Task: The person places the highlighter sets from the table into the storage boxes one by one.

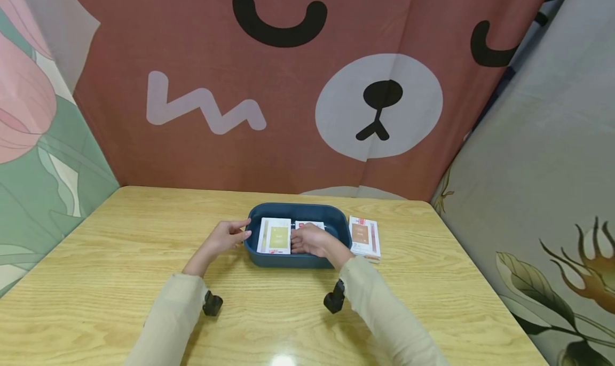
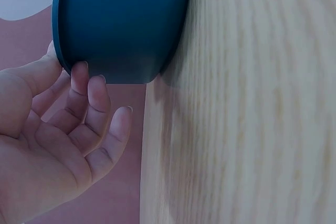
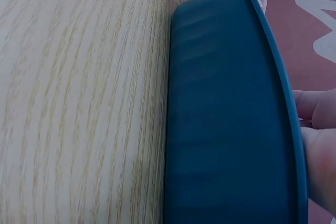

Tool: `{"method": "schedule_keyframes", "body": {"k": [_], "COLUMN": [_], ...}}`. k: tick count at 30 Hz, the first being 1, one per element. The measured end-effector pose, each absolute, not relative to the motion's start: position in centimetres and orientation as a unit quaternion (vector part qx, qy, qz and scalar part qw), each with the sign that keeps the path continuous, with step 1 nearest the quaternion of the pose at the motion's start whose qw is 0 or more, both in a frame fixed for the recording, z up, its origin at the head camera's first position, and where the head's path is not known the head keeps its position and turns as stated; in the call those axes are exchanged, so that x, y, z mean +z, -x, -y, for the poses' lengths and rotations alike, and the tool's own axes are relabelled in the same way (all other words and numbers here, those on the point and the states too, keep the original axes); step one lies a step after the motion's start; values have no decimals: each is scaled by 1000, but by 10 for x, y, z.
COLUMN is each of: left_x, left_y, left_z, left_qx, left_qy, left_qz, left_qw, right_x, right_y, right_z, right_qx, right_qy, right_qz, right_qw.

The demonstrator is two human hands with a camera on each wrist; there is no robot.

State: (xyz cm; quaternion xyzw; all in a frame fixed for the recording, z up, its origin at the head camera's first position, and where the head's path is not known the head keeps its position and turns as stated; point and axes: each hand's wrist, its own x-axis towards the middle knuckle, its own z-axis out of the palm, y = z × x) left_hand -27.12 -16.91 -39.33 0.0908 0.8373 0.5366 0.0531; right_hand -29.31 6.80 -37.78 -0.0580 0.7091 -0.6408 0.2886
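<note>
A dark blue plastic tub (image 1: 293, 261) stands on the table with flat white packs inside. My left hand (image 1: 228, 237) grips the tub's left end, the thumb at the rim and the fingertips against the outer wall; the left wrist view shows this hand (image 2: 68, 129) close up. My right hand (image 1: 312, 239) reaches over the near rim into the tub, fingers bent. Beside its fingertips lies a white pack with a yellow square (image 1: 278, 237). Another white pack with red print (image 1: 301, 224) is mostly covered by this hand. Whether the right fingers hold it is hidden, also in the right wrist view.
Right of the tub, close to its wall, lies a small stack of white packs with a brown square (image 1: 366, 237) on top. The wooden table (image 1: 120, 259) meets a bear-printed curtain (image 1: 288, 163) at the back, with printed cloths at both sides.
</note>
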Motion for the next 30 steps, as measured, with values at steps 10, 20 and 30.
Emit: {"method": "schedule_keyframes", "body": {"k": [10, 20, 30], "left_x": [-393, -395, -398], "left_y": [270, 271, 272], "left_z": [170, 169, 170], "left_qx": [536, 531, 533], "left_qy": [-98, -106, -109], "left_qz": [-837, -840, -838], "left_qw": [51, 42, 38], "right_x": [-370, -366, -370], "right_y": [287, 280, 275], "right_z": [-82, -93, -112], "right_qx": [-621, -517, -428], "right_qy": [118, 226, 316], "right_qz": [-736, -817, -846], "right_qw": [245, 119, -37]}}
